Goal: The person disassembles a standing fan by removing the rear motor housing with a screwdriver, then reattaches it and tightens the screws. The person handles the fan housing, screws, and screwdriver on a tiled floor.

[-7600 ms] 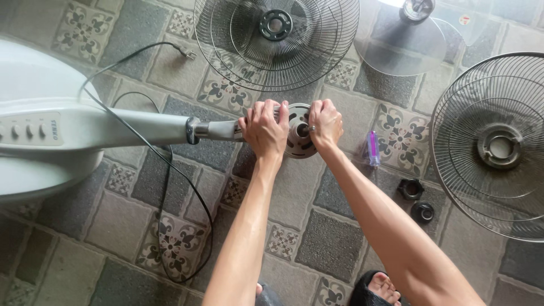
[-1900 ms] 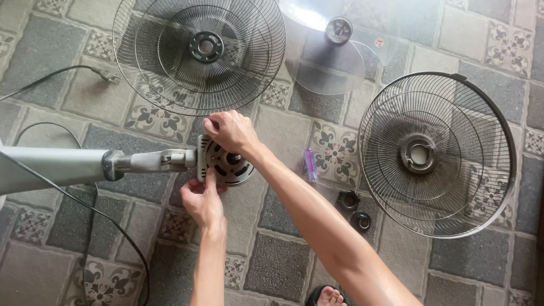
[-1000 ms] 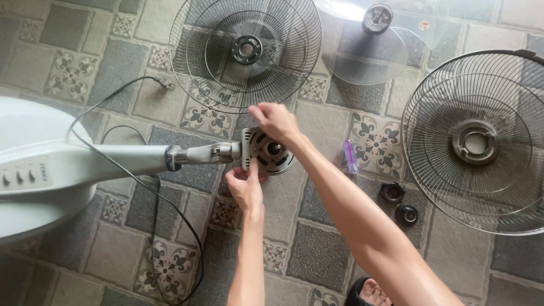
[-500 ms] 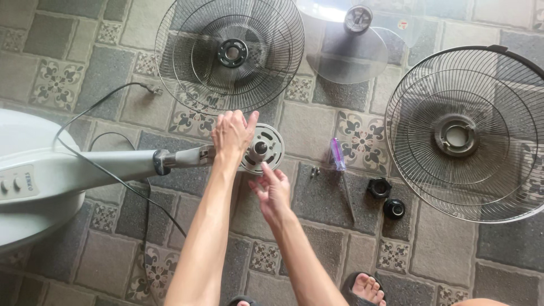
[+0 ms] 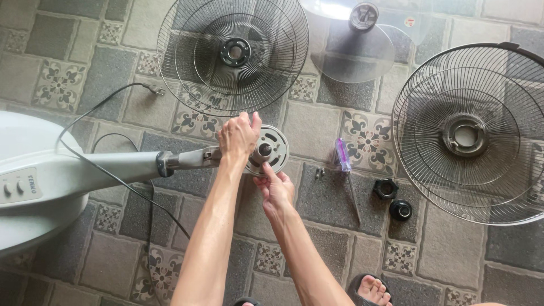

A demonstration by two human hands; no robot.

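Two hands work the round grey fan motor head (image 5: 267,151) lying mid-floor: left hand (image 5: 238,137) clasps its top, right hand (image 5: 275,190) pinches its lower rim with narrow fingers. Judging by this, the step is loosening the motor face; next calls for the purple-handled screwdriver (image 5: 343,157) lying near on the tiled floor (image 5: 317,119).

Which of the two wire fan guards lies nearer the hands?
The upper guard, just above the left hand on the motor head. The other guard lies far right, past the screwdriver.
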